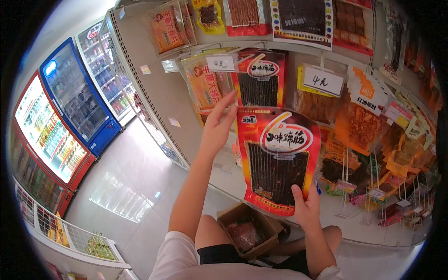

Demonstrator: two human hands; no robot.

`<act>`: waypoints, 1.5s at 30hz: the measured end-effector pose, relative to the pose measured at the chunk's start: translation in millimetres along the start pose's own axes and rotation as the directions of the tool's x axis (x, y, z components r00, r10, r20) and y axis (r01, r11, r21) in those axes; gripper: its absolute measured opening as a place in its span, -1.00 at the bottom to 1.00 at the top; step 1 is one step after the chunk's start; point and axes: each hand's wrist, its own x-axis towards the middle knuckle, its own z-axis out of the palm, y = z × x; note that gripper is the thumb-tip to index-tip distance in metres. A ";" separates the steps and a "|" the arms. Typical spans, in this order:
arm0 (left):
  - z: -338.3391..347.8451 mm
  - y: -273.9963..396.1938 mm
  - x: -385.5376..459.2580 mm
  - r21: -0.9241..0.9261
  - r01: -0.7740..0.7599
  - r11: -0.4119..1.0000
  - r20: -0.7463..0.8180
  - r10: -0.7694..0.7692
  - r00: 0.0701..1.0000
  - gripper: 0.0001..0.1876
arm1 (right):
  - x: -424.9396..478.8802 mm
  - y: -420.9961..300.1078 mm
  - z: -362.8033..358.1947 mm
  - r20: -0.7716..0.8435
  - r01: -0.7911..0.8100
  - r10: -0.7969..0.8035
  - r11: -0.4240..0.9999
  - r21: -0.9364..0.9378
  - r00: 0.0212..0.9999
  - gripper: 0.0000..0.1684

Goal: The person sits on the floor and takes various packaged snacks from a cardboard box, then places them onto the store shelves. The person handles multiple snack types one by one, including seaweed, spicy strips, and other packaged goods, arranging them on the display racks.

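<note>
A red snack packet (280, 161) with a clear window over dark strips is held upright in my right hand (306, 206), thumb on its lower right front. My left hand (222, 122) is raised at the packet's upper left, fingers extended and slightly apart; it is unclear whether the fingertips touch any packet. Just behind and above, a matching red packet (260, 84) hangs on the rack near a handwritten price tag (221, 63). Low before me, an open cardboard box (250, 231) holds packaged goods beside my legs.
Hanging packets, among them an orange-and-white one (362, 108), fill hooks to the right. A perforated rack upright (150, 87) stands left of the panel. Farther left are a blue refrigerator (82, 98), a red-framed one (52, 133) and a white wire basket shelf (73, 234).
</note>
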 end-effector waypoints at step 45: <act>7.2 -11.9 101.7 0.743 -0.381 0.550 0.081 0.491 0.867 -0.55 | 180.1 -0.2 90.6 0.092 0.181 -0.179 0.983 -0.019 0.980 -0.46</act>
